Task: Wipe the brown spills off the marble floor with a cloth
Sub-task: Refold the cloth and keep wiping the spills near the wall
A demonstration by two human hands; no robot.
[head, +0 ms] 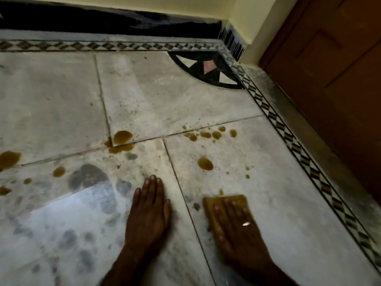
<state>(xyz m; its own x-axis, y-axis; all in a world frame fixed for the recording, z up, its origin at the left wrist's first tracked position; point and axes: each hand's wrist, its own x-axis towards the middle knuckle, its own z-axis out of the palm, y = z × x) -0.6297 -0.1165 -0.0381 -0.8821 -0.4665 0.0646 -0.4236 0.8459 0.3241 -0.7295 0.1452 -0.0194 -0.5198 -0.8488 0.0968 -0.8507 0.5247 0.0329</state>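
My right hand lies flat, fingers spread, pressing a folded brown cloth onto the marble floor; the cloth shows beyond my fingertips and along my thumb side, and the hand is a little blurred. My left hand rests palm down on the bare floor just left of a tile joint, fingers straight and close together, holding nothing.

Brown spills remain ahead of me. A small drop sits just beyond the cloth's far edge. Farther out on the same tile is a larger oval puddle, with tiny specks to its right. A row of small drops runs along the far joint of that tile. To the left, a bigger pool straddles the meeting of the joints. More blotches lie at the left edge of view, near a mid-sized one.

A patterned border strip runs along the floor's right side beside a wooden door.
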